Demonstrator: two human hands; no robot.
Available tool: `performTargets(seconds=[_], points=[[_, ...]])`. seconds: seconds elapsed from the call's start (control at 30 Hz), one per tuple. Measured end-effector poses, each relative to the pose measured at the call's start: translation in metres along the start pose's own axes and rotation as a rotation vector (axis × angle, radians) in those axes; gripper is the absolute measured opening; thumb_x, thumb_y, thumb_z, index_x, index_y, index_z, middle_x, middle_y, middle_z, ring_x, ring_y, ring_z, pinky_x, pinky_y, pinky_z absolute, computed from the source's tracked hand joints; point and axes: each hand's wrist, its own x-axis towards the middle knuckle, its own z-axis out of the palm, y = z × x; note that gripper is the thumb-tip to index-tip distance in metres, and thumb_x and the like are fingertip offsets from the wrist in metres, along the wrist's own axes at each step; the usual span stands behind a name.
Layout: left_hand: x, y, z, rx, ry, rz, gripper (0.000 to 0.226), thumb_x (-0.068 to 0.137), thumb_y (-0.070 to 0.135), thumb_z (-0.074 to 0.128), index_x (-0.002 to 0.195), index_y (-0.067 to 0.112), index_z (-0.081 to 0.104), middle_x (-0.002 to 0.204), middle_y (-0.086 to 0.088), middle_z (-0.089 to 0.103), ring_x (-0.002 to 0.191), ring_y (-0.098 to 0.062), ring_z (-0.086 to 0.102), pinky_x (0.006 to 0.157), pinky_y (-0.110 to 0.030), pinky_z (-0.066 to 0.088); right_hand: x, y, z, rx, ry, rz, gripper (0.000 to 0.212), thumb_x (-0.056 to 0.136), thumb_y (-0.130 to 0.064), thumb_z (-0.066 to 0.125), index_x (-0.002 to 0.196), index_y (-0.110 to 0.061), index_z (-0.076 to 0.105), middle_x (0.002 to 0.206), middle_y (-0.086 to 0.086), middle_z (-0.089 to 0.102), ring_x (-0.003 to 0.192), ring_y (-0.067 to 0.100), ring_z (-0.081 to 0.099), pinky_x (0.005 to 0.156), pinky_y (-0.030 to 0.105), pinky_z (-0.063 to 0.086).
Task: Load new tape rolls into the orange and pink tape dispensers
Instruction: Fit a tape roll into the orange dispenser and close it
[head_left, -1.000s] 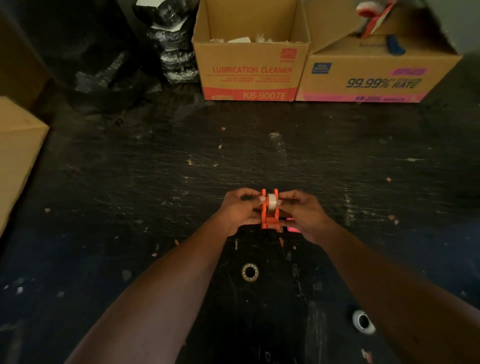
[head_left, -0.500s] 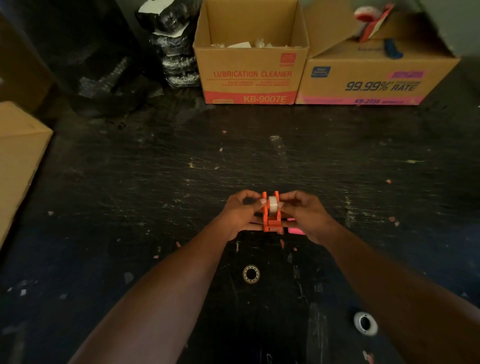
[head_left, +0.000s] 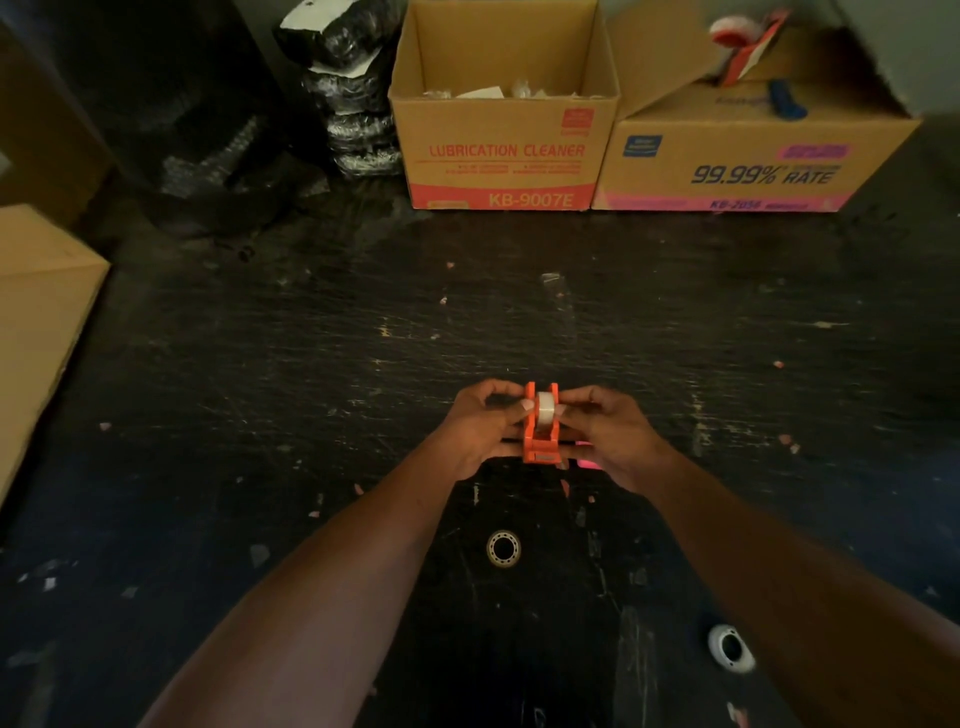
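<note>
The orange tape dispenser (head_left: 540, 441) stands on the dark floor in the middle of the view, with a clear tape roll (head_left: 545, 410) sitting between its two side walls. My left hand (head_left: 478, 426) grips the dispenser's left side, thumb against the roll. On the other side, my right hand (head_left: 608, 431) holds the right wall, its fingers at the roll. A sliver of the pink dispenser (head_left: 587, 462) shows under my right hand; the rest is hidden. A second tape roll (head_left: 503, 548) lies flat on the floor nearer to me.
A white empty tape core (head_left: 731, 648) lies at the lower right. Two cardboard boxes (head_left: 501, 150) (head_left: 748, 161) stand along the back, black wrapped bundles (head_left: 348, 104) to their left. Another cardboard box (head_left: 36, 322) sits at the left edge.
Both hands stay on the orange dispenser with the roll in it. The fingers have shifted slightly around the roll; the dispenser sits in the same place.
</note>
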Motion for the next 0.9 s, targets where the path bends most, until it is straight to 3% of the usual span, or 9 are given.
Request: performTargets(seconds=[0.2, 0.33, 0.5, 0.6, 0.73, 0.8, 0.9], points=[[0.002, -0.006, 0.000, -0.044, -0.012, -0.026, 0.028, 0.095, 0.010, 0.066, 0.122, 0.016, 0.062, 0.119, -0.016, 0.073, 0.104, -0.027, 0.075, 0.086, -0.049, 0.062, -0.001, -0.003, 0.000, -0.045, 0.008, 0.006, 0.022, 0.095, -0.004, 0.062, 0.116, -0.004, 0.061, 0.108, 0.016, 0.073, 0.099, 0.029, 0.074, 0.084, 0.048, 0.061], [0.008, -0.009, 0.004, 0.125, 0.054, -0.033, 0.027, 0.099, 0.018, 0.063, 0.125, 0.019, 0.065, 0.125, -0.010, 0.069, 0.113, -0.026, 0.068, 0.091, -0.038, 0.058, 0.008, 0.008, 0.002, -0.102, 0.085, 0.024, 0.016, 0.093, -0.002, 0.063, 0.108, -0.008, 0.062, 0.109, 0.017, 0.071, 0.098, 0.029, 0.073, 0.086, 0.052, 0.060], [0.017, -0.018, 0.001, 0.257, 0.088, -0.039, 0.034, 0.101, 0.020, 0.058, 0.136, 0.022, 0.058, 0.123, -0.013, 0.070, 0.097, -0.024, 0.075, 0.081, -0.036, 0.062, 0.025, 0.024, 0.009, -0.280, 0.164, 0.025, 0.017, 0.088, -0.004, 0.068, 0.094, -0.019, 0.070, 0.104, 0.018, 0.075, 0.096, 0.033, 0.074, 0.086, 0.055, 0.060], [0.020, -0.024, -0.004, 0.354, 0.106, 0.008, 0.042, 0.099, 0.019, 0.062, 0.140, 0.028, 0.055, 0.128, -0.010, 0.067, 0.092, -0.025, 0.077, 0.078, -0.039, 0.065, 0.042, 0.039, 0.013, -0.404, 0.140, -0.007, 0.021, 0.083, -0.010, 0.069, 0.082, -0.030, 0.072, 0.096, 0.009, 0.076, 0.099, 0.033, 0.073, 0.095, 0.054, 0.056], [0.022, -0.027, -0.006, 0.364, 0.118, 0.018, 0.038, 0.098, 0.018, 0.065, 0.134, 0.026, 0.061, 0.119, -0.010, 0.070, 0.092, -0.027, 0.076, 0.070, -0.034, 0.066, 0.048, 0.041, 0.017, -0.436, 0.163, -0.018, 0.017, 0.081, -0.017, 0.072, 0.096, -0.024, 0.077, 0.098, 0.009, 0.076, 0.102, 0.031, 0.071, 0.099, 0.053, 0.054], [0.019, -0.028, -0.005, 0.360, 0.100, 0.017, 0.041, 0.096, 0.022, 0.068, 0.136, 0.023, 0.059, 0.109, -0.009, 0.072, 0.088, -0.027, 0.077, 0.061, -0.028, 0.064, 0.043, 0.040, 0.018, -0.436, 0.174, -0.022, 0.012, 0.080, -0.019, 0.075, 0.086, -0.029, 0.074, 0.101, 0.010, 0.077, 0.101, 0.030, 0.072, 0.097, 0.053, 0.055], [0.020, -0.031, -0.004, 0.389, 0.079, 0.036, 0.046, 0.092, 0.019, 0.073, 0.136, 0.020, 0.059, 0.106, -0.012, 0.076, 0.087, -0.026, 0.078, 0.064, -0.031, 0.065, 0.034, 0.037, 0.020, -0.480, 0.235, -0.063, 0.020, 0.088, -0.008, 0.068, 0.082, -0.026, 0.075, 0.096, 0.007, 0.076, 0.096, 0.026, 0.072, 0.094, 0.047, 0.057]])
